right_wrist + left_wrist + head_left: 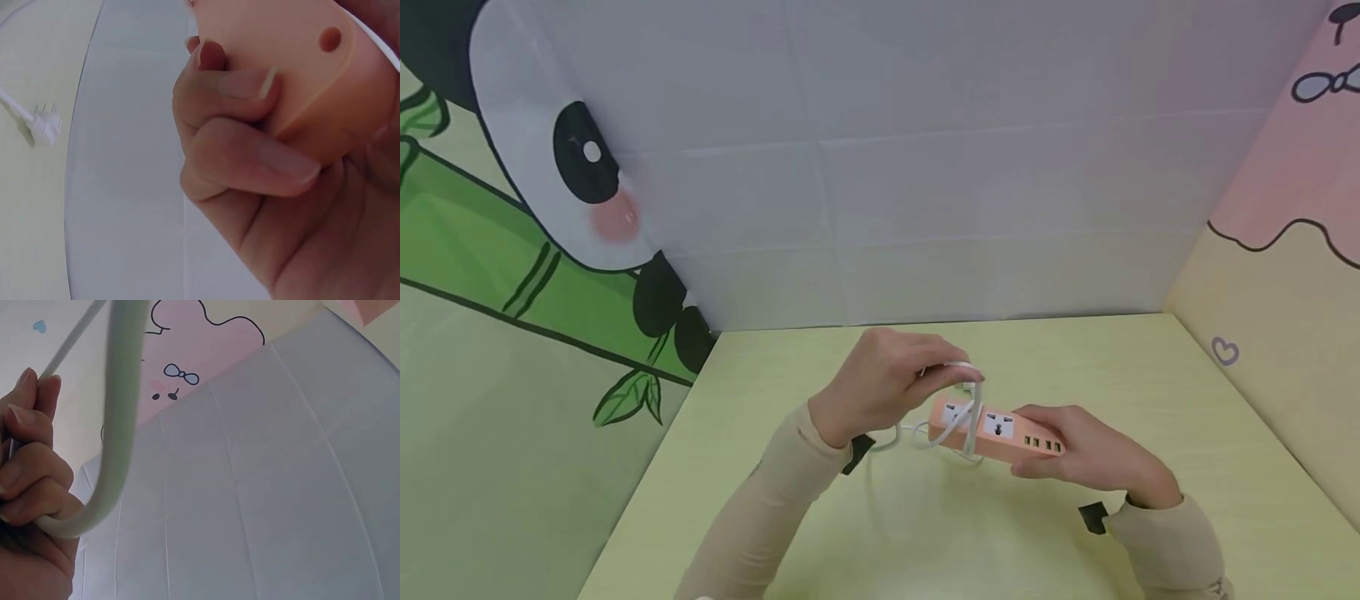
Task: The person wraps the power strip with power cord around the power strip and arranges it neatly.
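My right hand grips the USB end of an orange-pink power strip, whose sockets face up and a little toward me. In the right wrist view its fingers curl round the strip's underside, where a round hole shows. A white cord is looped round the strip's other half. My left hand, above that end, pinches the cord between thumb and fingers. The left wrist view has the thick cord passing through the curled fingers in a bend. A white plug lies on the table in the right wrist view.
The pale yellow table runs back to a grey-white wall panel. Side panels with cartoon prints, green on the left and pink and cream on the right, flank it. Slack cord hangs near the left wrist.
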Demonstrator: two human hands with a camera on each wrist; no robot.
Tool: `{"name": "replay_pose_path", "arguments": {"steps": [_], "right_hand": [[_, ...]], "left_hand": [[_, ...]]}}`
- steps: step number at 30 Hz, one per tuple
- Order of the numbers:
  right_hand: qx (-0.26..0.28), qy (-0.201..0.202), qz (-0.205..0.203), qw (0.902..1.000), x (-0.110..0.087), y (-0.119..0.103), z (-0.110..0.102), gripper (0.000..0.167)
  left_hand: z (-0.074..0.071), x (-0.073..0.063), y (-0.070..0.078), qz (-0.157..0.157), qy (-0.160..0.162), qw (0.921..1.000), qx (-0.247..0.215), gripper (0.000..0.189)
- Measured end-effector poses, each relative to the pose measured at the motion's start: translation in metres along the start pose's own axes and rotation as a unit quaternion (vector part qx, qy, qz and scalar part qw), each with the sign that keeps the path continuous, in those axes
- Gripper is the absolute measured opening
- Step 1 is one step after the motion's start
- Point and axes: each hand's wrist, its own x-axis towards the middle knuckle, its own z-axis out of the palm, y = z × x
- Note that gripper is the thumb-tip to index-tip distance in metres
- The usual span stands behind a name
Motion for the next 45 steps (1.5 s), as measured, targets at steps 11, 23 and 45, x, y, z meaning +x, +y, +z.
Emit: {"name": "replay_pose_path", "arguments": {"steps": [11, 23, 45], "right_hand": [[0.0, -0.015, 0.002, 0.9999, 0.0, -0.005, 0.0, 0.038], [0.003, -0.036, -0.009, 0.9993, -0.001, -0.009, 0.001, 0.037], [-0.027, -0.036, -0.098, 0.9942, -0.001, -0.007, -0.018, 0.034]], "left_hand": [[0.002, 0.005, -0.015, -0.042, 0.003, 0.999, 0.012, 0.009], [0.02, 0.013, -0.035, -0.081, -0.026, 0.9959, 0.029, 0.012], [0.049, 0.013, -0.07, -0.218, -0.102, 0.969, -0.057, 0.014]]}}
